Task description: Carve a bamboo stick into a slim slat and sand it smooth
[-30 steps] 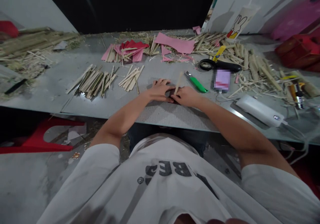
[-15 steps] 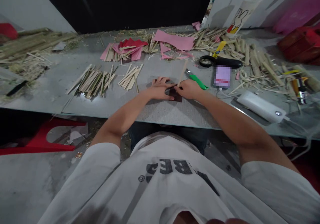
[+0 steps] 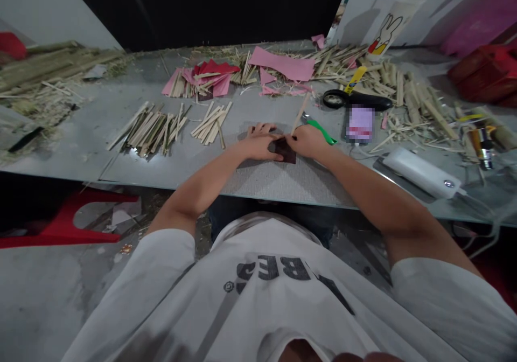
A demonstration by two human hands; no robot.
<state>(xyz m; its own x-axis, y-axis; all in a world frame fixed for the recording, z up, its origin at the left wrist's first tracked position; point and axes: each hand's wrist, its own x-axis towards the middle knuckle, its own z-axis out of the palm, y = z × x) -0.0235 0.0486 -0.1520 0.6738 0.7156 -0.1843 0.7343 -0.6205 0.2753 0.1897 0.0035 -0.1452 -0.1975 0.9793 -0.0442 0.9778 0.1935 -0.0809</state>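
My left hand (image 3: 262, 145) lies with fingers spread on the table, its thumb and fingertips at the edge of a small dark sheet (image 3: 287, 152). Closed fingers of my right hand (image 3: 306, 140) grip a thin pale bamboo strip (image 3: 300, 115), which slants up and away over the table beside the sheet. Just beyond that hand lies a green-handled knife (image 3: 323, 130). To the left are a small pile of strips (image 3: 212, 124) and a larger bundle of strips (image 3: 152, 131).
Pink paper (image 3: 283, 63) and bamboo scraps line the back. A black-handled tool (image 3: 369, 101), a phone (image 3: 359, 123), a white power bank (image 3: 422, 172) with cable and a cup (image 3: 390, 30) stand or lie right. A red stool (image 3: 72, 230) is below left.
My right hand has shifted slightly to the right, and the strip in it leans further right. My left hand is nearly where it was.
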